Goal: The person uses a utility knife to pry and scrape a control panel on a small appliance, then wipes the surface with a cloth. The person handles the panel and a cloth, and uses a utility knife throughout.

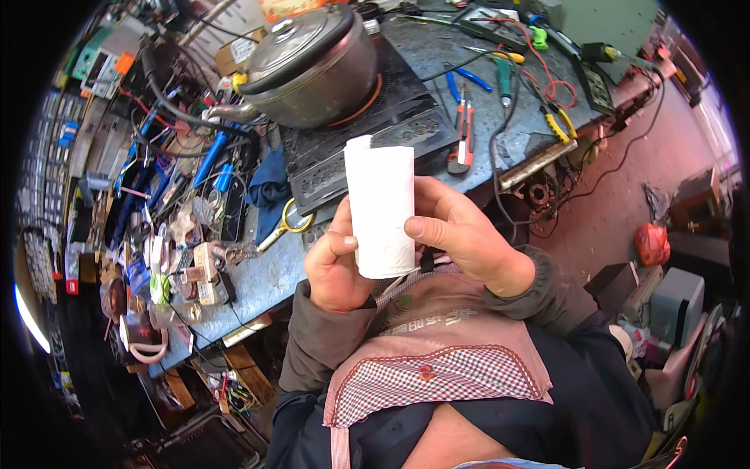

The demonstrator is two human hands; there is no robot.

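Observation:
A white paper towel (383, 211) is held upright in front of my chest, rolled or folded into a tall block with a small flap sticking up at its top left corner. My left hand (336, 266) is closed on its left side, with the thumb against the lower edge. From the right, my right hand (469, 234) grips it, thumb laid on the front and fingers mostly hidden behind. Just beyond the paper is the front of a black cooktop (367, 148), with a lidded metal pot (312, 78) standing on it.
Pliers, screwdrivers and a red-grey utility knife (462, 133) lie on the blue workbench (266, 285) at right. A yellow-rimmed magnifying glass (291, 223) and a dark blue cloth (269, 187) are left of my hands. Tangled tools and cables crowd the far left.

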